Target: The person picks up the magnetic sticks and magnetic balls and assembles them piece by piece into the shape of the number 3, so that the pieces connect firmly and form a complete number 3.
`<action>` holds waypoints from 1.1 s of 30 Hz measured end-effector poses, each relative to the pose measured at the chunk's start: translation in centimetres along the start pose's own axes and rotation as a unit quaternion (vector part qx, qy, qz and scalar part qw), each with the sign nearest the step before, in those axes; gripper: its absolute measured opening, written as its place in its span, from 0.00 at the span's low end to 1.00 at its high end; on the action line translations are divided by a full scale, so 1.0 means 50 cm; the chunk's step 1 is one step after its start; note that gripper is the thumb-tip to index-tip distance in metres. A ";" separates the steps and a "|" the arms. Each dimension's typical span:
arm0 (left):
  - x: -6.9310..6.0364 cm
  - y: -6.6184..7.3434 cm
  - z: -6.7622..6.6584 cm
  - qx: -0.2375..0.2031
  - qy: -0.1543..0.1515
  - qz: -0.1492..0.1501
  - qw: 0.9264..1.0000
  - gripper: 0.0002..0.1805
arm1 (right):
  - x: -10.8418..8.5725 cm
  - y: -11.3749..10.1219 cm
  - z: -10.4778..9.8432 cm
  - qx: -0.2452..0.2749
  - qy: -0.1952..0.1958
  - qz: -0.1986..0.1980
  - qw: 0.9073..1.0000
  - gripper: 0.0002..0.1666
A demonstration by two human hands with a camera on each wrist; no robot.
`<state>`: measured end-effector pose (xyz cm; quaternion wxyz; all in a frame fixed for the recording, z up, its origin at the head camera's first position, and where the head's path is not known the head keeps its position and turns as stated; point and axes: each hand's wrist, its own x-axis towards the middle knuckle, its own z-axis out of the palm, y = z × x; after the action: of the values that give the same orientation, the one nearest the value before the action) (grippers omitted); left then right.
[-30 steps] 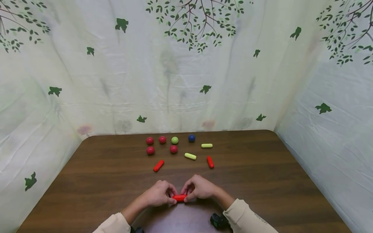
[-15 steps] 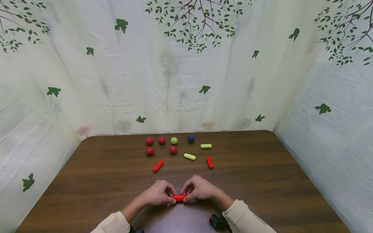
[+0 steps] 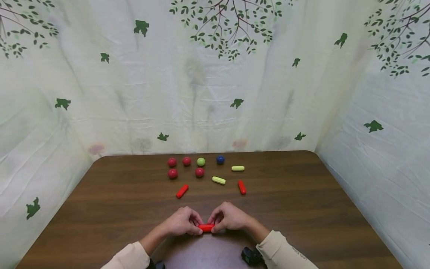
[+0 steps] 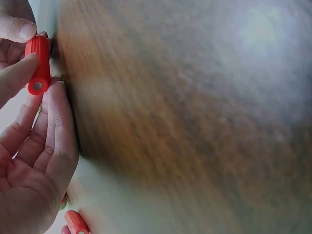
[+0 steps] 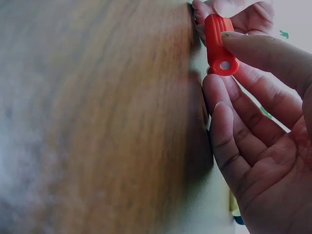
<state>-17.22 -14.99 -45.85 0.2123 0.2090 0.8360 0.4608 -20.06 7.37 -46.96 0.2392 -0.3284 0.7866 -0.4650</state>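
Firstly, materials and shapes: cloth backdrop (image 3: pixel 151 82), whitish, creased, with green leaf and branch motifs; surface (image 3: pixel 100 209), dark brown, wood-grained, far corners rounded; held red rod (image 3: pixel 206 228), ridged lengthwise, its round end set with a small pale disc, lying crosswise at the near middle of the surface.

Hands, left to right: left hand (image 3: pixel 183 222), thumb and fingers pinching the left end of the held red rod; right hand (image 3: pixel 232 216), pinching the right end likewise. Fingertips hide both ends from the head view; whether the rod touches the surface cannot be told.

Beyond the hands, left to right: two red balls, one nearer (image 3: pixel 173 173), one farther (image 3: pixel 172 162); slanted red rod (image 3: pixel 182 191); third red ball (image 3: pixel 186 161); fourth red ball (image 3: pixel 199 172), just before a green ball (image 3: pixel 201 161); slanted yellow-green rod (image 3: pixel 218 180); blue ball (image 3: pixel 220 160); level yellow-green rod (image 3: pixel 237 168); steeper red rod (image 3: pixel 242 187).

Near edge, left to right: beige left sleeve (image 3: pixel 129 257); black device (image 3: pixel 250 256) below the right wrist; beige right sleeve (image 3: pixel 285 252), lettered.
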 end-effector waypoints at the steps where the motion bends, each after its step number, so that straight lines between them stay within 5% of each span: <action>1: 0.001 0.000 -0.001 -0.003 -0.001 -0.003 1.000 0.06 | 0.000 0.001 0.000 0.001 0.000 0.000 1.000 0.09; 9: 0.007 -0.002 -0.003 -0.004 -0.008 0.000 1.000 0.06 | -0.001 0.001 -0.023 -0.007 0.002 -0.016 1.000 0.11; 18: 0.010 0.002 -0.008 -0.005 -0.009 -0.008 1.000 0.06 | -0.005 -0.009 -0.115 -0.061 0.076 -0.044 0.994 0.16; 27: 0.004 -0.007 -0.007 0.006 -0.012 0.004 1.000 0.06 | 0.041 0.011 -0.190 -0.110 0.236 0.021 0.965 0.20; 33: 0.005 -0.007 -0.004 -0.005 -0.014 -0.001 1.000 0.06 | 0.089 0.023 -0.239 -0.093 0.266 0.073 0.957 0.23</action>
<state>-17.61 -15.15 -46.07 0.2257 0.2133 0.8308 0.4620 -31.54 11.34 -42.86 0.0231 -0.1551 0.8834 -0.4415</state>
